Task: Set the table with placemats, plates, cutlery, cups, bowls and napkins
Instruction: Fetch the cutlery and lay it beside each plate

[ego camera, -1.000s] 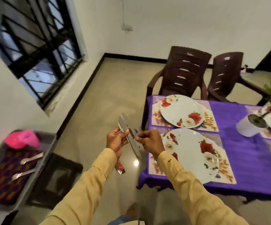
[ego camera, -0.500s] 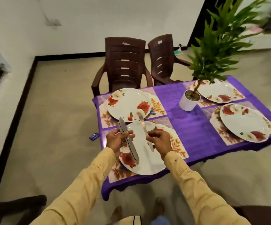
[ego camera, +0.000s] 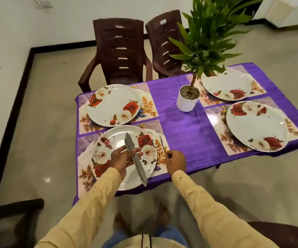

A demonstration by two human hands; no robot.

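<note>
Fingers (ego camera: 139,154) of my left hand (ego camera: 123,159) are curled around a knife (ego camera: 141,171), with the thumb on its other side. From my feed, the hand grips it near the middle. It may be more than one piece stacked together; I cannot tell. The blade points away from me and the handle end points back toward the table's near edge. Hand and knife hang over the near-left plate (ego camera: 116,140), a white one with red roses.

My right hand (ego camera: 176,162) pinches the near end of a slim metal utensil (ego camera: 163,144) between thumb and bent fingers. Its far end points away from me, just beside the right rim of that same plate and over the floral placemat (ego camera: 84,147) under it. Whether the utensil touches the placemat I cannot tell.

On the purple tablecloth (ego camera: 180,136) I count four placemats, each carrying a rose-patterned plate: the far-left plate (ego camera: 114,102), the far-right plate (ego camera: 225,83) and the near-right plate (ego camera: 255,126) besides the one under my hands. A white pot (ego camera: 185,102) with a leafy green plant stands between the two pairs. Two brown chairs (ego camera: 119,51) sit at the table's far side.
</note>
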